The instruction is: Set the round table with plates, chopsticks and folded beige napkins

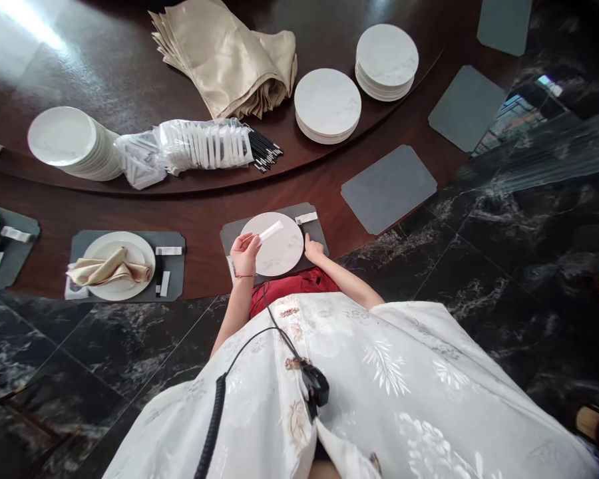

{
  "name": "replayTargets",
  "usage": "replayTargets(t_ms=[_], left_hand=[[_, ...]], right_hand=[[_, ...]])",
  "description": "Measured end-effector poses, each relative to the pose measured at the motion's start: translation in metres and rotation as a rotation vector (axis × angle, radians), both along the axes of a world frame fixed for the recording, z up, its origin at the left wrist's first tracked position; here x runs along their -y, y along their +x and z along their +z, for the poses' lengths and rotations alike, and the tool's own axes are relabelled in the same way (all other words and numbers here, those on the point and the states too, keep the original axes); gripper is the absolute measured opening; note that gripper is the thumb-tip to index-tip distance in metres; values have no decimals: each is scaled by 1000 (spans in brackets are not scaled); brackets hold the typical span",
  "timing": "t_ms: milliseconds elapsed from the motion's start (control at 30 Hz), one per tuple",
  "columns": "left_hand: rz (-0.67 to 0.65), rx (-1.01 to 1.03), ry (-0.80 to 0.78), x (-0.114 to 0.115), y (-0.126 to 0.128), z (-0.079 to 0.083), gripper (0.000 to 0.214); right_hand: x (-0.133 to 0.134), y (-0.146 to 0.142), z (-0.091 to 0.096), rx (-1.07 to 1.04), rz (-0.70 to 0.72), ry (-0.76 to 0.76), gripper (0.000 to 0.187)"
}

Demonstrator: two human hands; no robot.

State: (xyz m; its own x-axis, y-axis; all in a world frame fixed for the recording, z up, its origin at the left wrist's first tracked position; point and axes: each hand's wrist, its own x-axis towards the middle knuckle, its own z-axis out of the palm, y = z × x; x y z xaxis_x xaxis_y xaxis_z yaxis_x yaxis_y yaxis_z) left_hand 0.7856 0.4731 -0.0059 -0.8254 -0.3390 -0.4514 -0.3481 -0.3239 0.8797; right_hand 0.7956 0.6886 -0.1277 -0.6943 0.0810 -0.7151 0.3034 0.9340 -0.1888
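Observation:
In my left hand [244,253] a slim white paper packet [271,231] is pinched between thumb and fingers, above the left part of a white plate [279,256]. My right hand [313,250] is at the plate's right side, fingers closed on black chopsticks [301,227] that it mostly covers, index finger pointing forward. A white rest [306,217] lies at the chopsticks' far end. Beneath all this is a grey placemat [233,230]. Part of a white wrapper [230,269] shows at the mat's left edge, partly hidden by my left hand.
Left stands a setting with a folded napkin [114,267] on a plate. On the raised turntable are a plate stack [62,136], bagged white packets [204,143], black chopsticks [265,150], beige napkins [224,53] and two more plate stacks [328,101]. Bare placemats [389,189] continue right.

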Motion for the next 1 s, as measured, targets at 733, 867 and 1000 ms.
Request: replayTargets(t_ms=[733,867,1000], left_hand=[[-126,753,786,-58,21,-19,28],[-133,841,617,-62,34,-29,14],[-46,774,526,-46,33,-36,9]], right_hand=[[10,24,50,-85,-901,-1382,48],[0,29,24,-168,-967,-1137,41],[-19,33,-9,-210,-697,-402,15]])
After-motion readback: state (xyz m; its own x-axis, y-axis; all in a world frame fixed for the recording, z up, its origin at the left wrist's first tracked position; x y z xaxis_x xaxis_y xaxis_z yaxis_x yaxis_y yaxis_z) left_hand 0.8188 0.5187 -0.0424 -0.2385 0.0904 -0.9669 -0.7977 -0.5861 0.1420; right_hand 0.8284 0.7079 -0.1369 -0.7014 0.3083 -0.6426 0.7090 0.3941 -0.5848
